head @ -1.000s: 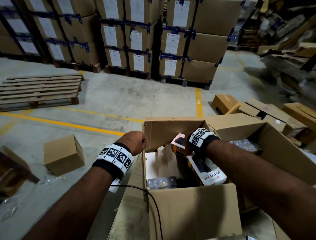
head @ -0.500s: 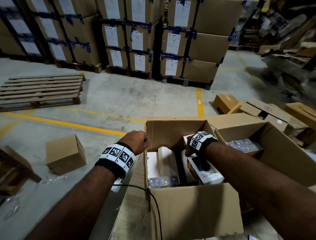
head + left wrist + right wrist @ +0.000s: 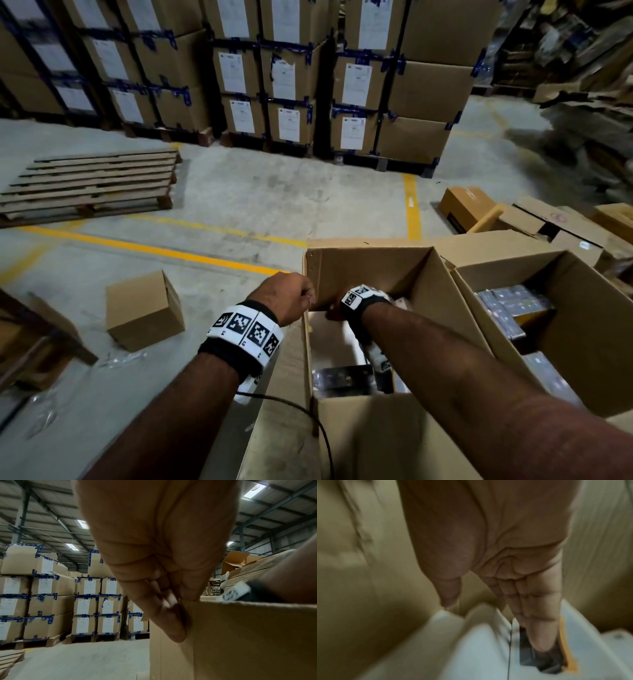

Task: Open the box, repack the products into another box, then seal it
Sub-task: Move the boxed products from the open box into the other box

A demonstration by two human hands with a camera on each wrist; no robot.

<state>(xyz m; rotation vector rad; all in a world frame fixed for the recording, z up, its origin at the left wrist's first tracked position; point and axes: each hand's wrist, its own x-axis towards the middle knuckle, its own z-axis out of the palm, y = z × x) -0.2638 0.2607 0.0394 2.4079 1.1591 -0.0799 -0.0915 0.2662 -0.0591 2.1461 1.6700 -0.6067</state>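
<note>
An open cardboard box (image 3: 376,274) stands in front of me, with white product boxes (image 3: 329,339) and a dark-wrapped pack (image 3: 342,377) inside. My left hand (image 3: 291,294) pinches the top edge of its left wall (image 3: 240,635) near the far corner, fingers (image 3: 173,623) curled over the cardboard. My right hand (image 3: 335,313) reaches down inside the box. In the blurred right wrist view its straight fingers (image 3: 539,635) press on a white product box with an orange stripe (image 3: 488,649), the thumb held apart. A second open box (image 3: 582,325) on the right holds plastic-wrapped products (image 3: 510,305).
A small closed carton (image 3: 144,310) sits on the concrete floor to the left. A flat pallet (image 3: 92,181) lies farther left. Stacked labelled cartons (image 3: 291,85) line the back. Loose cartons (image 3: 466,205) lie at the right. A black cable (image 3: 308,414) hangs beside the box.
My right hand lowered the white and orange product box it held above the box down inside it, and now reaches deeper toward the far left corner. The left hand kept its grip.
</note>
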